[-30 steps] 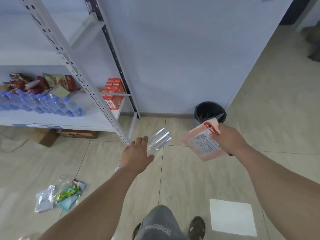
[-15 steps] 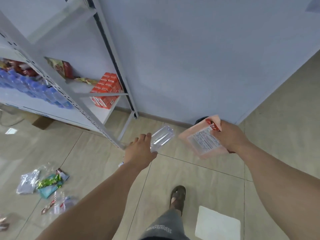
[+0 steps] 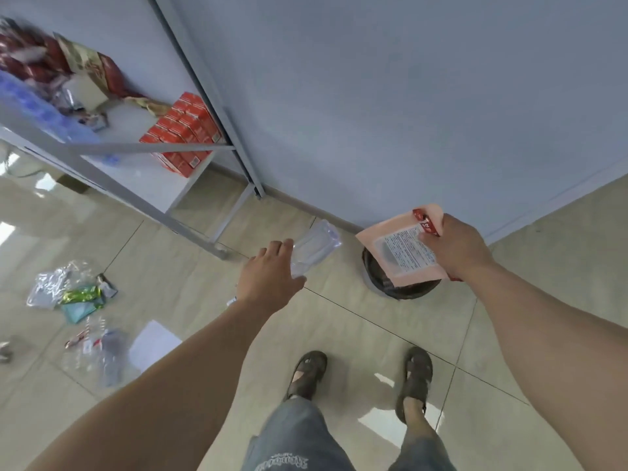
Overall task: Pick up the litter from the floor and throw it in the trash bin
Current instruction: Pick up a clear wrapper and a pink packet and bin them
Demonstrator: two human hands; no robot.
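The left hand (image 3: pixel 270 283) is stretched forward over the tiled floor (image 3: pixel 339 334), its fingers curled round a clear plastic bottle (image 3: pixel 314 248) that points away and to the right, toward the wall (image 3: pixel 407 96). The right hand (image 3: pixel 455 246) pinches a pink packet (image 3: pixel 399 248) by its red top edge, thumb across the printed label, so that the packet hangs directly over the black trash bin (image 3: pixel 401 288). The bin stands on the floor against the foot of the wall, at the far right, and the packet covers much of its opening; the bottle is just to the left of the bin, not above it. More litter lies well apart on the floor at the near left: a heap of clear and green wrappers (image 3: pixel 73 295), and nearer still a second blurred cluster of clear plastic (image 3: pixel 98 351) beside a white sheet of paper (image 3: pixel 154 345). At the far left stands a grey metal shelf unit (image 3: pixel 190 153) holding stacked red boxes (image 3: pixel 183 136), blurred blue bottles and snack bags. Below, 2 feet in dark sandals (image 3: pixel 307 372) stand on the tiles, with grey shorts at the bottom edge.
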